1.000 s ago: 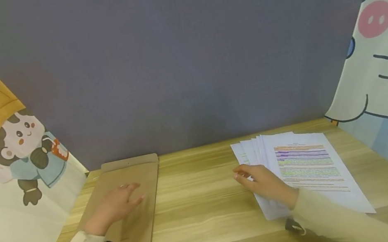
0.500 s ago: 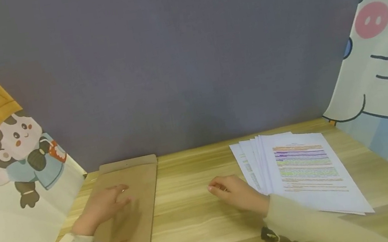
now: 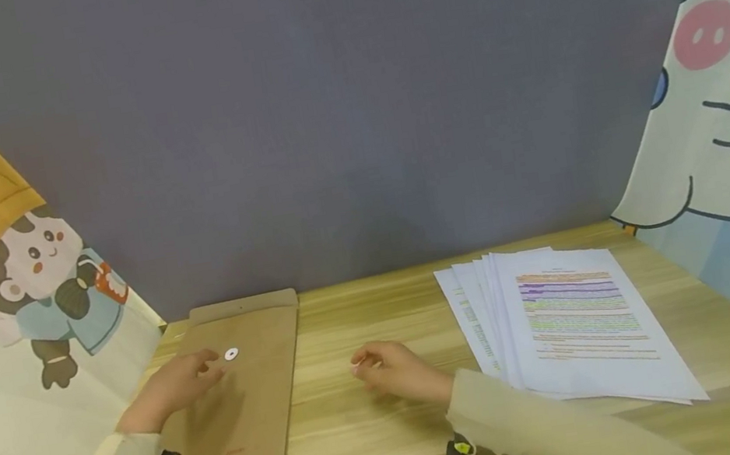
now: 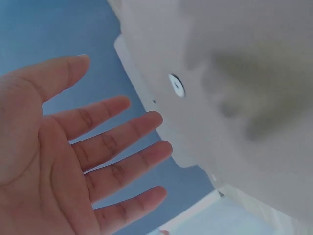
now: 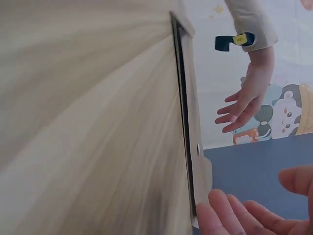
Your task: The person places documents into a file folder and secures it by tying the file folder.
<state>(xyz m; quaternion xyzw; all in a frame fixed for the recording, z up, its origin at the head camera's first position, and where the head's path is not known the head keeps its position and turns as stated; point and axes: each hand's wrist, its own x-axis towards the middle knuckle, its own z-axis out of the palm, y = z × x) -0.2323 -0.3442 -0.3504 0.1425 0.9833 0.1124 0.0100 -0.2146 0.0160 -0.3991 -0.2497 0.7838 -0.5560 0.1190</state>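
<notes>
The left hand (image 3: pixel 172 386), fingers loosely spread, hovers above a flat brown paper envelope (image 3: pixel 259 400) with a round white button (image 3: pixel 231 353), lying on the yellowish wood-grain worktop (image 3: pixel 351 446). The right hand (image 3: pixel 399 373), fingers relaxed, hangs between that envelope and overlapping white sheets of highlighted print (image 3: pixel 580 317).

Wood-grain table (image 3: pixel 343 439), brown envelope (image 3: pixel 259 400), fanned printed sheets (image 3: pixel 581 325)

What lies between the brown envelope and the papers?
Wooden tabletop, with the right hand above it; the head view shows this.
</notes>
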